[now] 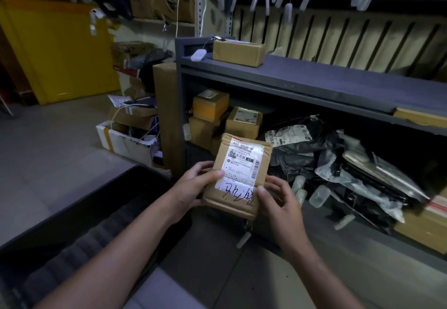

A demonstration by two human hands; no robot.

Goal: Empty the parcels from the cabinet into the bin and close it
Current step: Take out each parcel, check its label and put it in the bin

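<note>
Both hands are on one box. Left hand [193, 187] curls round the near-left edge, thumb on the label. Right hand [278, 199] pinches the near-right corner, thumb on top. The cardboard parcel [242, 163] is held between them in the air, just in front of the cabinet [314, 78], label up, long axis running away from us. The open black bin [72, 204] lies lower left, on the left hand's side; we judge the carry goes leftward and down. More boxes [210, 105] and black bags [302, 161] lie on the lower shelf.
</note>
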